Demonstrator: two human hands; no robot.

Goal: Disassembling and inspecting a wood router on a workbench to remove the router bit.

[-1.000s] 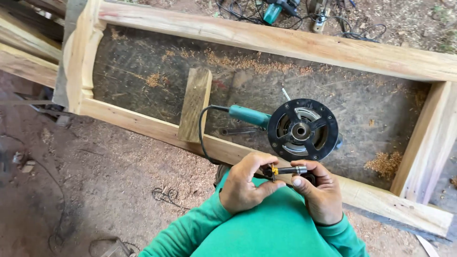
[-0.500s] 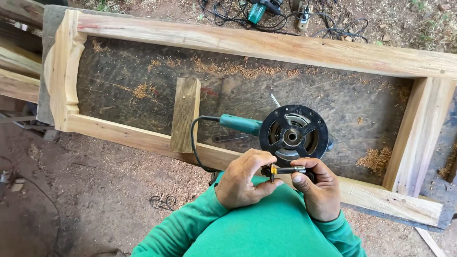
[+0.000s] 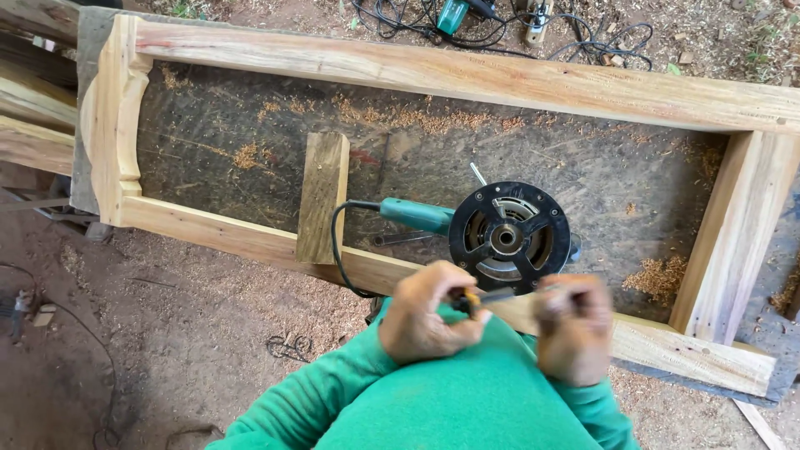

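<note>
The one camera sits on my head and looks almost straight down past my green sleeves. My left hand (image 3: pixel 429 321) and right hand (image 3: pixel 573 329) fill the lower middle, close under the lens and a bit blurred. Just beyond my fingers lies the wooden frame (image 3: pixel 467 79), seen whole except its right end. There is no second view, so nothing is shared.

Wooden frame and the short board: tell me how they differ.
The wooden frame is a long, pale, open rectangle lying flat; the short board is one darker, weathered plank. The frame encloses the power tool; the board lies across the frame's near rail, one end inside. Both are wood, dusted with sawdust.
</note>
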